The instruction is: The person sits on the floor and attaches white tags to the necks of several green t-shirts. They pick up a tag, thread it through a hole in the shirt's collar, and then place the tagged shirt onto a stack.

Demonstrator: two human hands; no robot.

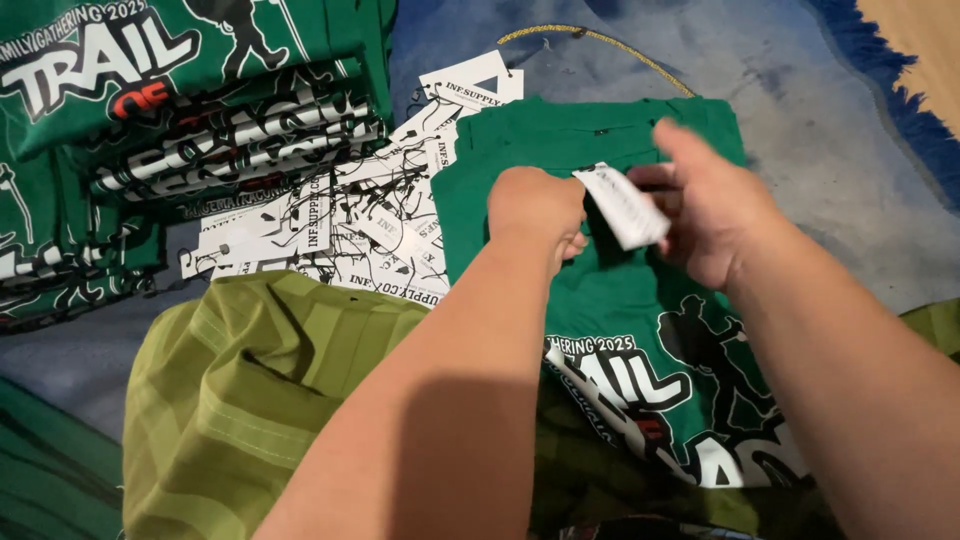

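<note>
A green printed t-shirt [610, 300] lies spread in front of me, collar end away from me. My left hand [535, 205] is closed in a fist near the collar area, pressing on the shirt fabric. My right hand [705, 205] pinches a white paper hang tag [625, 205] that sits between the two hands, just above the shirt. Whether the tag is still attached to the shirt is hidden by my fingers.
A heap of loose white tags with black strings [370, 210] lies left of the shirt. Folded green printed shirts [180, 100] are stacked at the far left. Olive striped fabric [250, 390] covers my lap. A blue rug [830, 130] lies underneath, with a gold cord [600, 40] behind.
</note>
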